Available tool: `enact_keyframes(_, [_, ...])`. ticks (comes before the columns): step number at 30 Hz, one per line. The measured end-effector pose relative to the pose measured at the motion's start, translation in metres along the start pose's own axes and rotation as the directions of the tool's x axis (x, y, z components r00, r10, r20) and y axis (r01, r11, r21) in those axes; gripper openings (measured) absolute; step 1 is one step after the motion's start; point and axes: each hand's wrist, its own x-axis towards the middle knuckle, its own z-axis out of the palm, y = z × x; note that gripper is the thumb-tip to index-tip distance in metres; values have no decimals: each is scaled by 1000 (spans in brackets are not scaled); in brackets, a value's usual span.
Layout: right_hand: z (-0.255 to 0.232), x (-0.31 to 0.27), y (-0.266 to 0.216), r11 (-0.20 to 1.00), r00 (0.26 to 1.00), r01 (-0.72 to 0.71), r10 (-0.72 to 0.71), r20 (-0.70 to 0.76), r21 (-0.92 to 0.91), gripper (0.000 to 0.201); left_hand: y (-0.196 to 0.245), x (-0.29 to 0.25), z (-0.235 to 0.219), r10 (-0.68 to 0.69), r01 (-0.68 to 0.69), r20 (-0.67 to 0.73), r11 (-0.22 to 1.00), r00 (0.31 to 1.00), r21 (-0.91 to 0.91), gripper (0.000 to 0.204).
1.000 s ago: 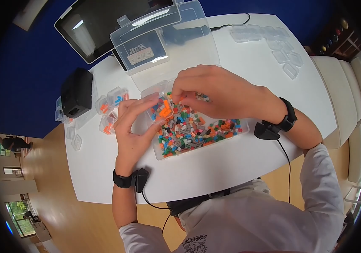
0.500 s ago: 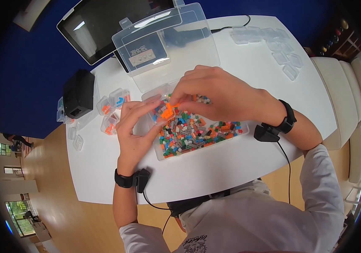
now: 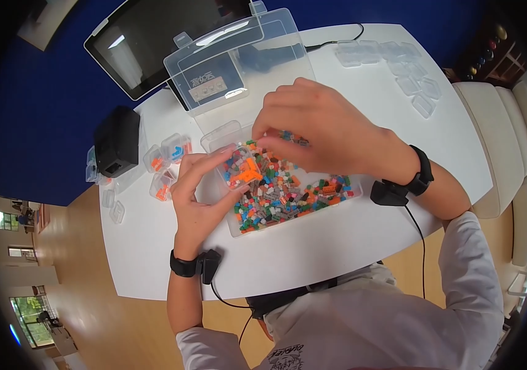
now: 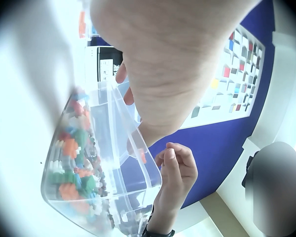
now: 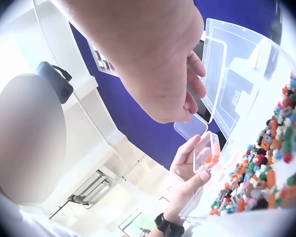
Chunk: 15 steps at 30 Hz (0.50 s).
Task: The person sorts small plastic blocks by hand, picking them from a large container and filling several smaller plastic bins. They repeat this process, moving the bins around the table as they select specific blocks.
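Note:
My left hand (image 3: pixel 199 200) grips a small clear box (image 3: pixel 232 180) between thumb and fingers over the left part of a clear tray (image 3: pixel 233 227). Orange pieces (image 3: pixel 249 171) lie inside the box, and its lid (image 3: pixel 221 135) stands open; the right wrist view also shows the box (image 5: pixel 199 154). Just right of the box, above the tray's mixed coloured bricks (image 3: pixel 276 200), hovers my right hand (image 3: pixel 319 126). Its fingers are curled, and in the left wrist view the right hand (image 4: pixel 175 173) has thumb and fingertips close together with no piece visible.
Behind the tray stands a large clear lid (image 3: pixel 269 68), with a dark screen (image 3: pixel 146 46) beyond it. Small boxes of orange and blue pieces (image 3: pixel 174 148) are at left, near a black device (image 3: pixel 117 142). Several clear boxes (image 3: pixel 408 68) sit at the back right.
An orange piece at my right fingertips half a second ago is no longer seen there. The right hand has risen slightly away from the box, and the box has shifted slightly right.

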Motion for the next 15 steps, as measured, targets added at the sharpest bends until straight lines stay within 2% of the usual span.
enact_keyframes(6, [-10, -2, 10, 994, 991, -89, 95, 90, -70, 7, -1, 0, -2, 39, -40, 16, 998, 999, 44, 70])
enact_keyframes(9, [-11, -1, 10, 990, 979, -137, 142, 147, -46, 7, -5, -1, 0, -33, 34, 11, 997, 999, -64, 69])
enact_keyframes(10, [-9, -2, 12, 990, 979, -137, 142, 145, -47, 7, -4, 0, 3, -155, 128, -68, 944, 986, -304, 67])
enact_keyframes(11, [-4, -4, 15, 988, 977, -146, 151, 153, -39, 7, -4, 1, 5, -289, 189, -112, 826, 951, -532, 66])
enact_keyframes(15, [-2, -4, 14, 987, 966, -145, 156, 207, -67, 5, -16, -4, 0, -268, 178, -157, 884, 951, -432, 64])
